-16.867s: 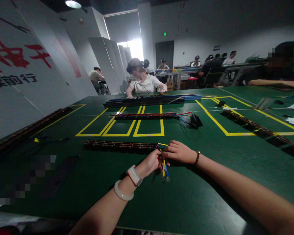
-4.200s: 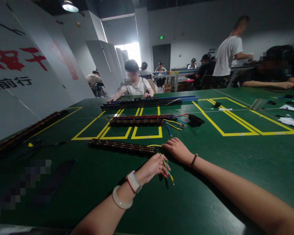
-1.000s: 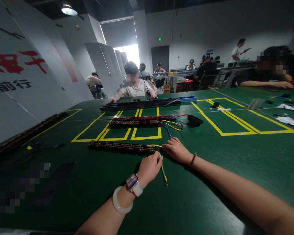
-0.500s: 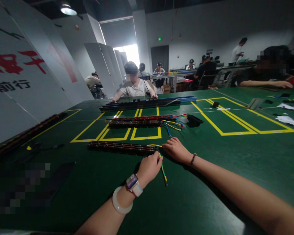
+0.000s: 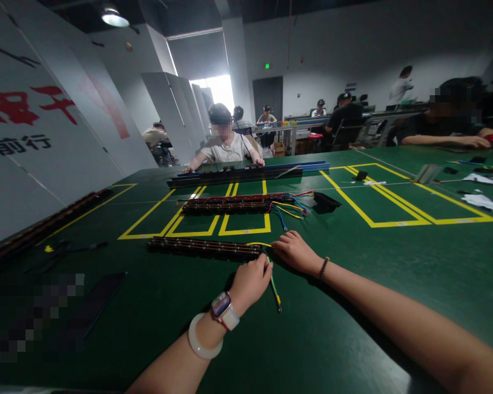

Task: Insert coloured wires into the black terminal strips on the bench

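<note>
My left hand pinches a green-yellow wire at the near bar's end; my right hand grips the yellow wire; the near bar lies left of both hands on the green table; beyond them rest wired bars.

Left fingers on yellow-green wire, right fingers on yellow wire, green table

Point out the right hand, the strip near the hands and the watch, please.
Right hand (image 5: 298, 253), head view: its back.
Strip (image 5: 207, 247), head view: middle of its length.
Watch (image 5: 221, 304), head view: its screen.
</note>
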### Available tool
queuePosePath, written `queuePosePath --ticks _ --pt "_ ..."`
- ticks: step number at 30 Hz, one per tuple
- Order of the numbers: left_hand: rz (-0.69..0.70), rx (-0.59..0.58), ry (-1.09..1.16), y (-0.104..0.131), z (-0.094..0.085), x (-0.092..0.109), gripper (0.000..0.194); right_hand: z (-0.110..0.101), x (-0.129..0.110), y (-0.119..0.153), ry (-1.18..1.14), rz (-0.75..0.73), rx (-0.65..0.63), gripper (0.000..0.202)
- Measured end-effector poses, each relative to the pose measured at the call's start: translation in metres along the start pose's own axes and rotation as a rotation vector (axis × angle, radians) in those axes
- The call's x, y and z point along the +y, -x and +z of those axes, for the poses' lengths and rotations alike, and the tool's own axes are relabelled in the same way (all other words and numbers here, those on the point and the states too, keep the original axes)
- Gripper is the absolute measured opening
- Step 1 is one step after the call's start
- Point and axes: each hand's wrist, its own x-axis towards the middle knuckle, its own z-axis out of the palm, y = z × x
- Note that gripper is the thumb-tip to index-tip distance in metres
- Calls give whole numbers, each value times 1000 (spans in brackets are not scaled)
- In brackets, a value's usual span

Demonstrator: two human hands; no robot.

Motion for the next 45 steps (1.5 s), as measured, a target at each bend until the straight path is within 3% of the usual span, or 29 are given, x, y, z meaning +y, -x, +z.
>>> queuePosePath --ticks 10,23,45 --pt "44 69 -19 -2 8 -5 23 1 0 0 -1 9 -6 22" --pt "2 14 -22 0 -1 1 25 1 1 0 -8 5 -12 21" --pt "32 30 -21 0 2 -1 24 2 1 0 -3 8 -11 22"
